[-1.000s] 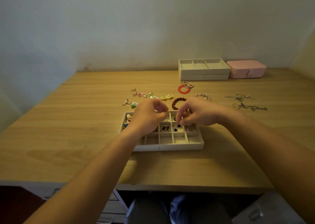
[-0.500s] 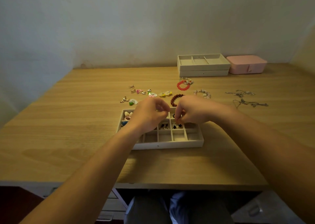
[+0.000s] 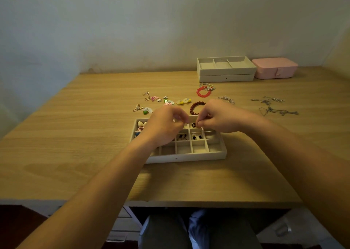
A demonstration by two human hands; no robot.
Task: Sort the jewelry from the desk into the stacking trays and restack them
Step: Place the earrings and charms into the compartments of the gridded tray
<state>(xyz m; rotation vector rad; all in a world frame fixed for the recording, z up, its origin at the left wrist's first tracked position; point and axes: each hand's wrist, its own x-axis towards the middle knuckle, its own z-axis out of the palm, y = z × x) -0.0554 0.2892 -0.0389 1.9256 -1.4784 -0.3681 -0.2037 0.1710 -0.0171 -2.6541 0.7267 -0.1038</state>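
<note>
Pale wood-grain desk point(image 3: 75, 135) holds a cream compartmented stacking tray point(image 3: 189, 156) at its middle. Above the tray's far row, the left hand point(image 3: 164, 125) and right hand point(image 3: 217, 117) each curl thumb against forefinger. A tiny dark earring point(image 3: 194, 125) sits just beside the right fingertips point(image 3: 201, 124); whether either hand grips anything cannot be told.

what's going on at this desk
A person is sorting jewelry into a divided tray on the desk. The left hand and right hand hover close together over it, pinched as if on something too small to make out. A few compartments hold small pieces. Behind it lie loose earrings, bracelets and chains; two stacked trays sit at the back.
</note>
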